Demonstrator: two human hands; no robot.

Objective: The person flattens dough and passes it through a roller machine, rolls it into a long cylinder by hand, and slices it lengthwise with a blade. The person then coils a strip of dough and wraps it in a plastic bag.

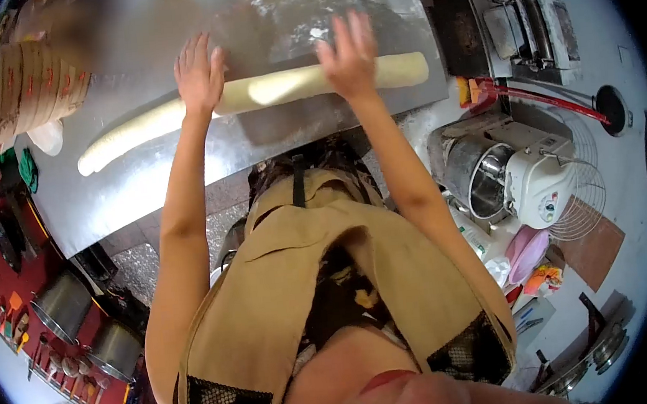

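Note:
A long, thick roll of pale dough lies across the metal table; its left end tapers and bends toward me, while the right end is blunt. My left hand rests on the dough left of its middle, fingers stretched out and pointing away from me. Farther right, my right hand lies over the dough with its fingers extended and slightly blurred by motion. Neither hand is wrapped around the roll. White flour is dusted on the tabletop beyond my right hand.
Stacked bamboo steamers stand at the table's left. To the right are a mixer with a steel bowl, a red-handled tool and a roller machine. Steel pots sit at lower left.

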